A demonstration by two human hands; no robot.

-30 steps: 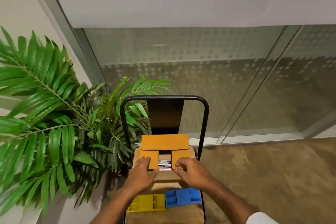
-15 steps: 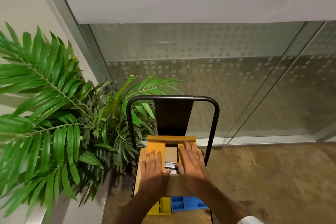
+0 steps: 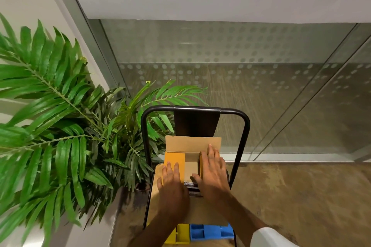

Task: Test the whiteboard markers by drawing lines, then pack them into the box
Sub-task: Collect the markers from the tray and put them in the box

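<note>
On chair seat (image 3: 155, 196), box (image 3: 191, 144) holding markers (image 3: 190, 185), both hands flat on flaps.

**Both hands flat, palms down, side by side**

Two bare forearms reached fwd from the bottom edge, converging toward centre. Left hand (image 3: 172, 184) lay palm down, fingers extended and close together, pointing away from the body, wrist straight. Right hand (image 3: 212, 174) was also palm down, fingers stretched fwd and slightly spread, reaching a bit further than the left; its thumb (image 3: 195, 178) angled inward toward the left hand. Hands were near each other, a narrow gap between. A white sleeve (image 3: 269, 237) covered the right arm near the elbow; left forearm bare.
</note>
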